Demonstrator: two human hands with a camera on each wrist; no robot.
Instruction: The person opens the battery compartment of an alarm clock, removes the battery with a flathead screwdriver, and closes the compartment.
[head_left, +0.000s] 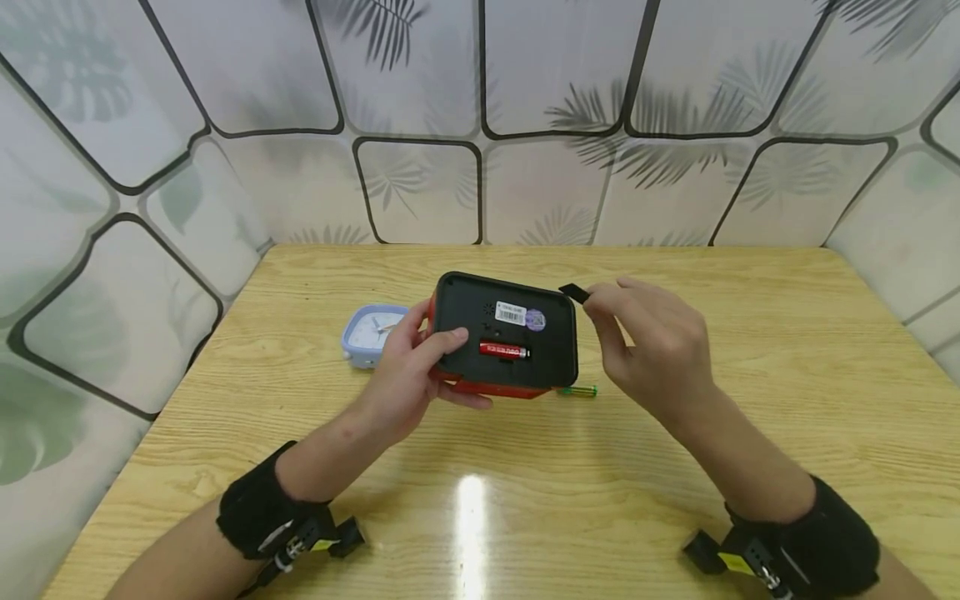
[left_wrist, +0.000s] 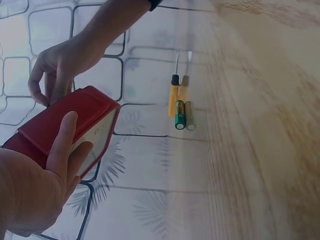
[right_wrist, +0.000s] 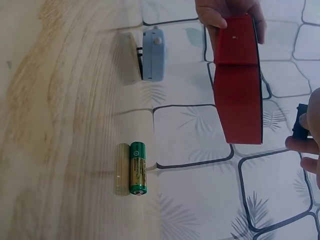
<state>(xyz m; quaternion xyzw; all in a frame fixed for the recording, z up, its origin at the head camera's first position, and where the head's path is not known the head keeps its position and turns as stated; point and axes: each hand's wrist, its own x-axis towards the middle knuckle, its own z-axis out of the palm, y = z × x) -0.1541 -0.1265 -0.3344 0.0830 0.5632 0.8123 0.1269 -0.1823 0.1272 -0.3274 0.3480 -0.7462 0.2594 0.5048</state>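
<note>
My left hand grips a red clock by its left end, thumb on the black back, which faces up toward me. A red battery lies in the small compartment of that back, uncovered. Beside the clock's right edge, my right hand pinches a small black battery cover between thumb and finger. In the right wrist view the cover appears apart from the red casing. Part of the clock's white front shows in the left wrist view.
A light blue alarm clock stands on the wooden table behind my left hand. A green battery lies on the tabletop, partly covered by the red clock in the head view. A screwdriver with a yellow handle lies near it. A patterned wall covering borders the table.
</note>
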